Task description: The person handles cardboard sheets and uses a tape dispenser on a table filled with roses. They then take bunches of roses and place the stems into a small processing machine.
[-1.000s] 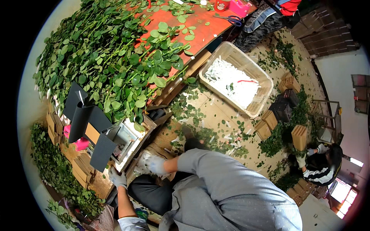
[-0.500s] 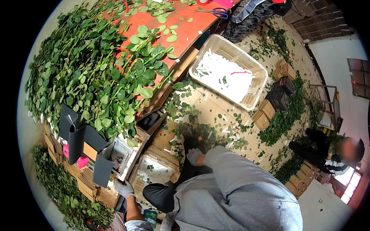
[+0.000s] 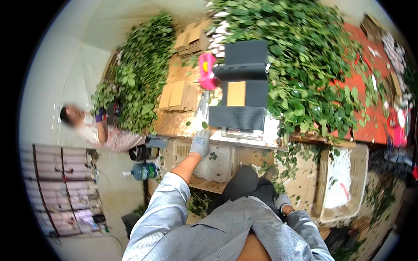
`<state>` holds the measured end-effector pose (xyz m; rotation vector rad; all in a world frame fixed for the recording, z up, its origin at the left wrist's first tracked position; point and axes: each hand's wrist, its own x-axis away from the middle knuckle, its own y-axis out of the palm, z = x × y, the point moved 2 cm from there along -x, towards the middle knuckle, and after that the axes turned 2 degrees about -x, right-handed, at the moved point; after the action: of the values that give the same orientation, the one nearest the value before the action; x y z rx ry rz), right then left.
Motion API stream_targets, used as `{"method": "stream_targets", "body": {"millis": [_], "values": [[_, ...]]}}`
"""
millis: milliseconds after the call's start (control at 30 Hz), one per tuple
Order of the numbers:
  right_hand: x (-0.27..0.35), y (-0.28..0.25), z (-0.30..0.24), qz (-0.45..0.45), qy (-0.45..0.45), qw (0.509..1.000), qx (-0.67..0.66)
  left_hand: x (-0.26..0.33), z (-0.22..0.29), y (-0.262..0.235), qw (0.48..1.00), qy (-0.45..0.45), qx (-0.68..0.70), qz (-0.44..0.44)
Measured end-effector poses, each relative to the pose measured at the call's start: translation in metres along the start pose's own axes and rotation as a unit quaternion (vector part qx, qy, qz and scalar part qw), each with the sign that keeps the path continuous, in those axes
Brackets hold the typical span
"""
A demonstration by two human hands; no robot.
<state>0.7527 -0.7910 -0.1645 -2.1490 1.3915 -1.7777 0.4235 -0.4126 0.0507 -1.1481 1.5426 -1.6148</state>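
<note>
My gloved left hand reaches, loosely closed and empty as far as I can tell, to the dark grey corrugated open box on the bench edge; next: grasp its near flap.

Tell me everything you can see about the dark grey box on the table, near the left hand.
The box is dark grey and looks like ribbed corrugated sheet. It stands open, its flaps spread out toward the top and bottom of the view, with a tan cardboard panel in the middle. It sits on the table beside a big pile of leaves, next to a pink object. The gloved left hand reaches toward its near flap; contact is unclear.
</note>
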Motion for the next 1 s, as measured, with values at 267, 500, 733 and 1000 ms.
{"method": "stream_targets", "body": {"millis": [267, 500, 733, 1000], "values": [[-0.008, -0.042, 0.004, 0.033, 0.032, 0.999, 0.012, 0.022, -0.014, -0.02, 0.974, -0.07, 0.134, 0.167], [-0.068, -0.053, -0.012, 0.009, -0.002, 1.0, -0.026, 0.028, -0.102, -0.007, 0.796, -0.241, 0.516, 0.205], [-0.097, -0.121, -0.045, 0.023, -0.028, 0.999, 0.015, -0.092, -0.179, -0.11, 0.802, -0.187, 0.433, 0.368], [-0.061, -0.17, -0.065, 0.229, 0.056, 0.956, -0.174, -0.126, -0.19, -0.107, 0.926, -0.198, 0.119, 0.299]]}}
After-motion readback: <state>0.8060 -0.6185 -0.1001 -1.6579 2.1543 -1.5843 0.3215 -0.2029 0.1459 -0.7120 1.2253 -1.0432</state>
